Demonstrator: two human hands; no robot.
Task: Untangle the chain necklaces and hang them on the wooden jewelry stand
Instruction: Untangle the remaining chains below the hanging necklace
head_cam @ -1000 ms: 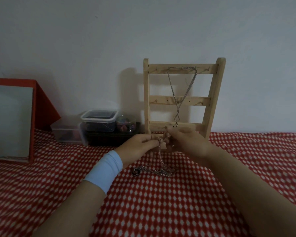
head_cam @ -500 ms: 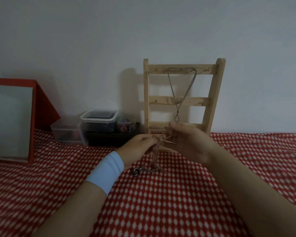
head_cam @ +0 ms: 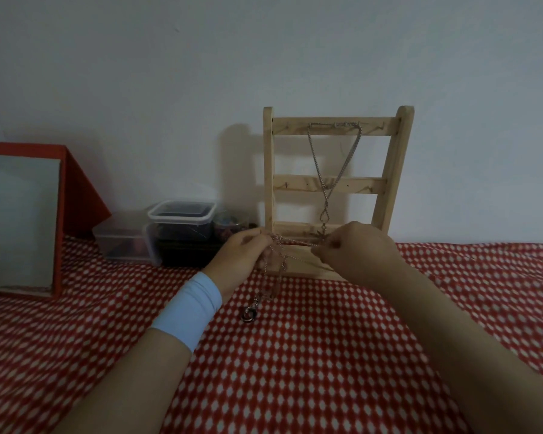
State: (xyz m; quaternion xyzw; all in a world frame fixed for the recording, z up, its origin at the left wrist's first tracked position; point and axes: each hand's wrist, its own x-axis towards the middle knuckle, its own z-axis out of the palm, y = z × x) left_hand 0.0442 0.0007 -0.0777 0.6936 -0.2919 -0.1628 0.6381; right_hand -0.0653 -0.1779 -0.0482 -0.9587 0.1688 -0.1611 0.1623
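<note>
A wooden jewelry stand (head_cam: 392, 170) leans against the wall, with one silver necklace (head_cam: 326, 186) hanging from its top rail. In front of its base, my left hand (head_cam: 240, 260) and my right hand (head_cam: 358, 255) each pinch the tangled chain (head_cam: 295, 243), which stretches between them. Loose loops of it hang down from my left hand, ending in a round pendant (head_cam: 249, 314) that lies on the red patterned cloth. A pale blue band wraps my left wrist.
Clear plastic containers (head_cam: 179, 228) and a small jar (head_cam: 229, 227) stand left of the stand. A red-framed board (head_cam: 60, 214) leans at the far left. The red cloth with white dots (head_cam: 295, 371) covers the whole surface.
My hands have moved apart, pulling a length of chain taut between them. The heap of chain on the cloth has been lifted; only the pendant end still lies there.
</note>
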